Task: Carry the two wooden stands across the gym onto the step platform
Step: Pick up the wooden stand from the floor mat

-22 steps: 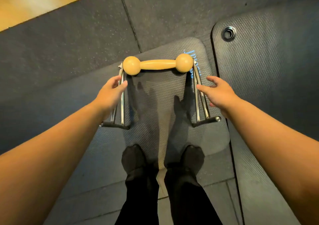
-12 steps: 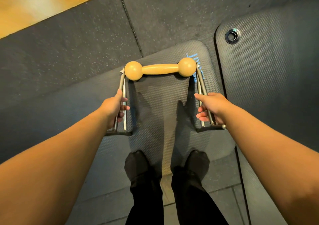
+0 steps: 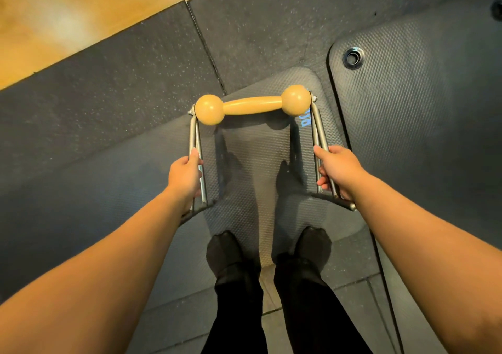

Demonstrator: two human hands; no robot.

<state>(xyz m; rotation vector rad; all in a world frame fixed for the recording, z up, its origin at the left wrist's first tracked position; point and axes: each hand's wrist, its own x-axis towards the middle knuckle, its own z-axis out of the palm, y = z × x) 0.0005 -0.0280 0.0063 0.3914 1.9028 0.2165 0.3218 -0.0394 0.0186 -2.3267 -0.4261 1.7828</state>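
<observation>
**Both hands on the stand's metal legs**

Head view: I see one wooden stand, a turned wooden bar with a ball at each end, carried on paired metal rods that run back toward me to short foot bars. It sits over a grey ribbed exercise mat, straight ahead of my feet, and the wooden bar lies beyond both hands.

My left hand is closed around the left pair of rods, thumb pointing up along them, just above the left foot bar. My right hand is closed the same way around the right pair of rods, fingers curled underneath.

Blue lettering shows on the mat beside the right ball, but the stand cuts it off and I cannot read it. A second mat with a metal eyelet lies to the right.
</observation>
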